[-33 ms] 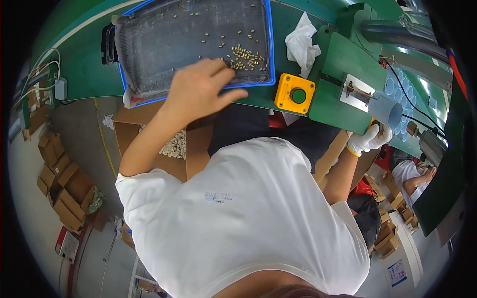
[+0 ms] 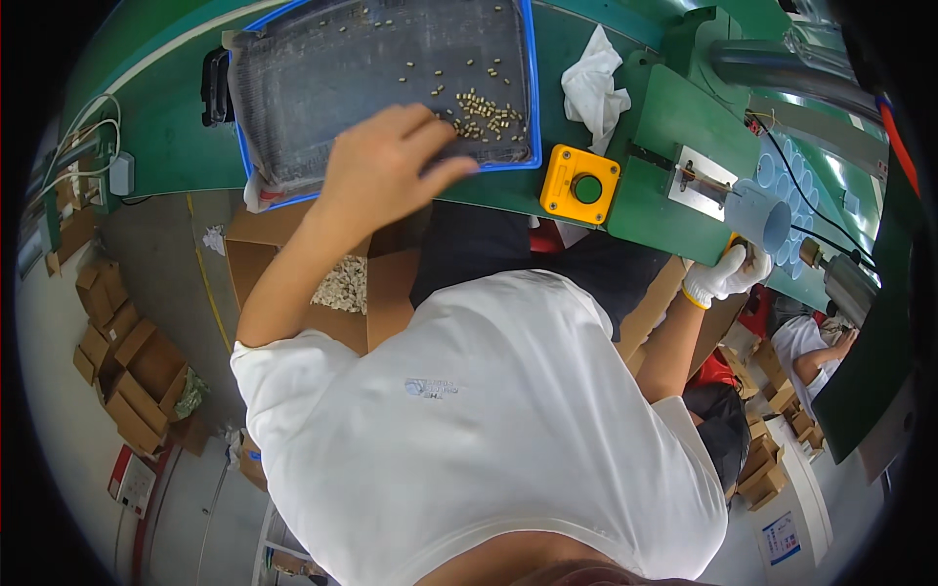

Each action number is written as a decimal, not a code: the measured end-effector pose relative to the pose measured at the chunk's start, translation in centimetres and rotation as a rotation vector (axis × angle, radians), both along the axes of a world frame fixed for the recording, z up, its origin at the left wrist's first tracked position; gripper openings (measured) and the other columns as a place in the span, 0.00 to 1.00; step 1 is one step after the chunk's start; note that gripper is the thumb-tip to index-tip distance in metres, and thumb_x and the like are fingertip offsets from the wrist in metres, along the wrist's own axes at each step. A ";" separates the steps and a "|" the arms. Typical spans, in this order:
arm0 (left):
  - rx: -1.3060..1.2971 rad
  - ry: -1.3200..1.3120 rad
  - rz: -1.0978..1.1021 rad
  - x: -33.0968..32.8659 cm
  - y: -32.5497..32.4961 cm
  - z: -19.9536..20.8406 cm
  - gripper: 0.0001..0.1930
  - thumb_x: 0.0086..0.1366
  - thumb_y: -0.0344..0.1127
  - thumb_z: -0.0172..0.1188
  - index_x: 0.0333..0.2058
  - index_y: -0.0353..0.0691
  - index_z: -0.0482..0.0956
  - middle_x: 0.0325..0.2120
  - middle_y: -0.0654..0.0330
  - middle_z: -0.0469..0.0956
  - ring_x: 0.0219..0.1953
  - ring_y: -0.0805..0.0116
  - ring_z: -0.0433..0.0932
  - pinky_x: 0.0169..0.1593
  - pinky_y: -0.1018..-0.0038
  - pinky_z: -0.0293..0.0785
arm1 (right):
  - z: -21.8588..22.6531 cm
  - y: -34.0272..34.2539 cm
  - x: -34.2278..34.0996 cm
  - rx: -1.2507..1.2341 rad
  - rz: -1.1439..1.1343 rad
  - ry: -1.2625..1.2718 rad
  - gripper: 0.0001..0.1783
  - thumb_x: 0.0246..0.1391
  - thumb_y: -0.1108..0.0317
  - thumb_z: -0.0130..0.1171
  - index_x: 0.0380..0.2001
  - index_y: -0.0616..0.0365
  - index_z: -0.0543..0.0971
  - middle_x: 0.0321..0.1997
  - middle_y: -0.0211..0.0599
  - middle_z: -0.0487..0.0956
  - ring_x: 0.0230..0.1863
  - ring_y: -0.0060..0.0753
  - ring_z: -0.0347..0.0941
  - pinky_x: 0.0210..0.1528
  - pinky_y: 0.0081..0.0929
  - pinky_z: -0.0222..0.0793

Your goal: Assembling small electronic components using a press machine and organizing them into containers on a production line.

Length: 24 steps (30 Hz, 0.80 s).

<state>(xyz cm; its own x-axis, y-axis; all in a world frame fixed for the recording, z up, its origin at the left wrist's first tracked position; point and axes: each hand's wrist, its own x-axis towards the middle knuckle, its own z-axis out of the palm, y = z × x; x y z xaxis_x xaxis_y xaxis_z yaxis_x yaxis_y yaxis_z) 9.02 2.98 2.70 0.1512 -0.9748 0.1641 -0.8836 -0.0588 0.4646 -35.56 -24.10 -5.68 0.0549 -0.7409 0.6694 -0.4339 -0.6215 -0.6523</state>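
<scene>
My bare left hand (image 2: 386, 171) reaches over the near edge of a blue tray (image 2: 535, 98) with a dark lining. Its fingers bend toward a cluster of small brass-coloured cylinders (image 2: 487, 112), and the thumb stands apart. Nothing shows in its grasp, though the fingertips are partly hidden. On the right, my right hand (image 2: 725, 276), in a white knitted glove, is curled under the edge of a green machine plate (image 2: 674, 127), beside a partly hidden yellow part (image 2: 731, 240). What its fingers hold is hidden. A pale blue cup (image 2: 758, 217) sits sideways on the machine's fixture just above it.
A yellow box with a green push button (image 2: 586, 188) stands between tray and machine, near a crumpled white cloth (image 2: 594, 83). More pale blue cups (image 2: 787, 176) are grouped at the right. Below the bench is an open carton (image 2: 342, 283) of pale pieces. Another person (image 2: 806, 356) appears far right.
My left hand has shifted slightly left and its thumb has drawn a little nearer the fingers. The right hand stays in place.
</scene>
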 end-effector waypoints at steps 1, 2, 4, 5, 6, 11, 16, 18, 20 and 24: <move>-0.010 -0.020 0.096 0.9 -0.2 0.0 0.14 0.65 0.44 0.76 0.42 0.42 0.87 0.40 0.60 0.84 0.40 0.56 0.85 0.41 0.62 0.82 | -0.1 0.2 0.1 -0.003 -0.003 -0.010 0.25 0.73 0.48 0.63 0.57 0.59 0.79 0.50 0.33 0.74 0.48 0.31 0.70 0.56 0.38 0.67; -0.021 -0.040 0.198 2.0 -0.3 0.0 0.15 0.66 0.44 0.76 0.45 0.42 0.88 0.42 0.59 0.85 0.42 0.54 0.86 0.44 0.61 0.83 | 0.0 0.2 0.4 0.016 0.017 -0.028 0.24 0.73 0.50 0.63 0.57 0.59 0.79 0.51 0.34 0.74 0.49 0.31 0.70 0.57 0.39 0.67; -0.035 -0.080 0.230 4.2 -0.2 -0.1 0.14 0.67 0.42 0.75 0.46 0.42 0.88 0.42 0.59 0.85 0.43 0.52 0.86 0.47 0.61 0.82 | 0.1 0.4 0.2 0.030 0.035 -0.049 0.24 0.73 0.51 0.64 0.57 0.59 0.79 0.51 0.34 0.74 0.49 0.31 0.71 0.58 0.39 0.68; 0.029 -0.081 0.296 5.4 0.1 0.0 0.14 0.68 0.42 0.74 0.47 0.42 0.87 0.43 0.58 0.85 0.44 0.52 0.86 0.48 0.61 0.82 | 0.1 0.3 0.0 0.008 0.026 -0.009 0.23 0.73 0.53 0.63 0.58 0.60 0.79 0.52 0.35 0.74 0.50 0.32 0.72 0.58 0.39 0.69; 0.093 -0.087 0.364 6.7 0.3 0.2 0.14 0.69 0.42 0.73 0.48 0.41 0.87 0.44 0.57 0.86 0.45 0.52 0.87 0.48 0.61 0.82 | 0.0 0.2 0.0 -0.013 0.019 0.026 0.22 0.73 0.55 0.63 0.58 0.61 0.79 0.52 0.35 0.74 0.51 0.33 0.72 0.59 0.39 0.70; 0.042 -0.205 0.528 12.4 0.1 -2.7 0.16 0.74 0.44 0.68 0.54 0.43 0.87 0.49 0.55 0.86 0.50 0.47 0.86 0.52 0.56 0.82 | -0.7 -0.4 -0.8 0.013 0.045 -0.013 0.19 0.71 0.65 0.62 0.60 0.63 0.78 0.57 0.40 0.75 0.56 0.37 0.75 0.63 0.40 0.74; 0.106 -0.368 0.577 14.2 -2.3 -3.6 0.18 0.76 0.48 0.64 0.55 0.45 0.89 0.50 0.54 0.88 0.51 0.45 0.86 0.53 0.53 0.83 | -1.0 -0.5 -1.0 0.003 0.086 -0.084 0.20 0.67 0.75 0.62 0.61 0.65 0.78 0.61 0.46 0.77 0.59 0.42 0.77 0.67 0.44 0.75; 0.078 -0.387 0.569 14.6 -2.9 -3.2 0.17 0.76 0.49 0.63 0.52 0.45 0.91 0.47 0.52 0.89 0.50 0.42 0.86 0.53 0.51 0.83 | -0.4 -0.5 -0.8 -0.062 0.090 -0.012 0.18 0.68 0.78 0.60 0.60 0.68 0.78 0.60 0.44 0.77 0.57 0.36 0.78 0.66 0.38 0.76; 0.116 -0.340 0.571 15.8 -3.9 -4.3 0.18 0.75 0.51 0.62 0.49 0.45 0.91 0.44 0.48 0.89 0.49 0.40 0.86 0.52 0.46 0.83 | -0.6 -0.3 -1.1 0.017 0.033 -0.086 0.16 0.65 0.76 0.64 0.55 0.67 0.81 0.55 0.50 0.82 0.55 0.44 0.80 0.64 0.44 0.76; 0.136 -0.358 0.546 18.6 -2.3 -6.3 0.18 0.77 0.48 0.60 0.45 0.38 0.88 0.44 0.42 0.88 0.49 0.36 0.85 0.52 0.44 0.80 | 2.8 -0.1 0.3 -0.078 0.089 0.116 0.21 0.56 0.71 0.70 0.54 0.62 0.85 0.53 0.47 0.85 0.53 0.52 0.80 0.60 0.46 0.76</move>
<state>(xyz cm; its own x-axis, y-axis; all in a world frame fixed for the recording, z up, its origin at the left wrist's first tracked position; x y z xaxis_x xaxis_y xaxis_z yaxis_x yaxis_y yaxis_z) 27.60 0.65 -3.62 0.5882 -0.7891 0.1768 -0.8085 -0.5792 0.1047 -35.30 -24.23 -2.91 0.1987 -0.6754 0.7101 -0.4443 -0.7079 -0.5490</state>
